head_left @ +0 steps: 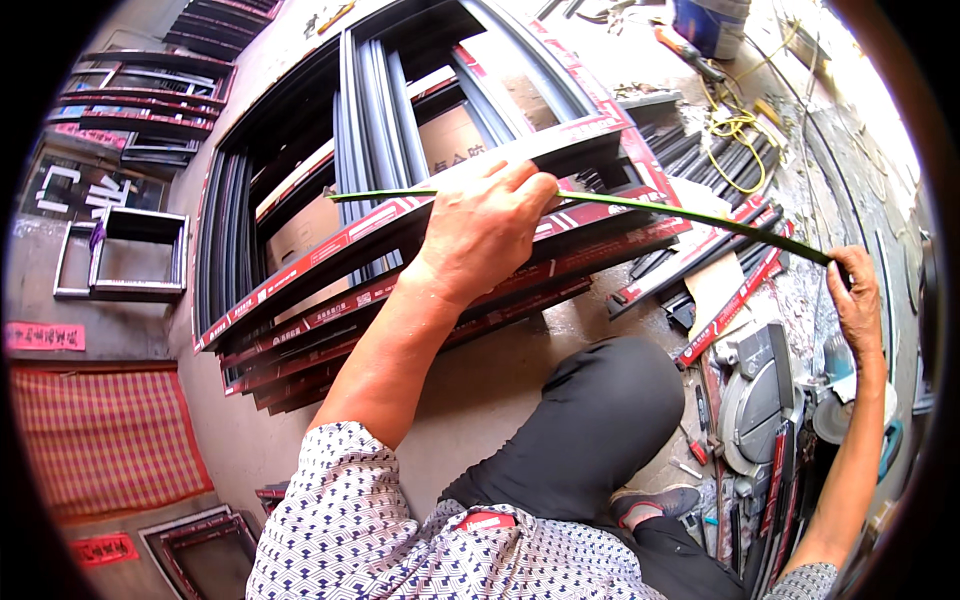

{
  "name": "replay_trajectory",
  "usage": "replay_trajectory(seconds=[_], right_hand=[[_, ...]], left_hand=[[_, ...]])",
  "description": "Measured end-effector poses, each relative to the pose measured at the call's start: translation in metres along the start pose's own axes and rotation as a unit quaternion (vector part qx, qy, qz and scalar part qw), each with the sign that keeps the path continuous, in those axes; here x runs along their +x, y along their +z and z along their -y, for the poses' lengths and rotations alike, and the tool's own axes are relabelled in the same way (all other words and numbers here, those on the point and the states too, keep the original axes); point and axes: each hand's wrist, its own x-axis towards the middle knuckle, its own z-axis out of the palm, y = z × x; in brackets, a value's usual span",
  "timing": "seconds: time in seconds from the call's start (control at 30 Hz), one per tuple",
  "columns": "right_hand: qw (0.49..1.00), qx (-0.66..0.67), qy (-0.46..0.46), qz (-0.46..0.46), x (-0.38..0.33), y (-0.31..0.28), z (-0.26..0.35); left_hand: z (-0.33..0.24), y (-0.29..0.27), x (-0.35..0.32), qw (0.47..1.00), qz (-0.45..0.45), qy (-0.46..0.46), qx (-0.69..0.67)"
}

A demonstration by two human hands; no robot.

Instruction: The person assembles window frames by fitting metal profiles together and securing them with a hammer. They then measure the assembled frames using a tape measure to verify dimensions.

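A long, thin green strip slants across the front of a stack of dark metal window frames. My left hand is closed around the strip with its knuckles up, just over the near rail of the top frame. One end of the strip sticks out to the left of that hand. Off to the right, my right hand pinches the other end, where the strip looks darker. Red and white film covers the outer faces of the frames, and brown cardboard shows through their openings.
Dark profile offcuts lie in a heap right of the stack, near a yellow cord and a bucket. A miter saw sits beside my bent knee. Smaller frames lean at the left, above a checked cloth.
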Motion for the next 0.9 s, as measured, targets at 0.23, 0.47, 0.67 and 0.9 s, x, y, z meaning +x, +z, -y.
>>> replay_trajectory(seconds=[0.23,0.47,0.67,0.9], right_hand=[[1.0,-0.017,-0.005,0.015,0.085,0.017,-0.004],[0.998,-0.026,-0.063,0.011,0.132,0.021,-0.006],[0.996,-0.058,-0.071,0.019,0.165,0.01,-0.033],[0.991,-0.093,-0.089,0.035,0.182,0.022,0.006]], left_hand=[[0.024,0.013,0.021,0.998,-0.004,-0.048,0.026],[0.048,0.017,0.019,0.997,0.007,-0.079,0.019],[0.061,0.025,0.02,0.997,-0.026,-0.071,0.031],[0.066,0.038,0.027,0.998,-0.017,-0.063,0.023]])
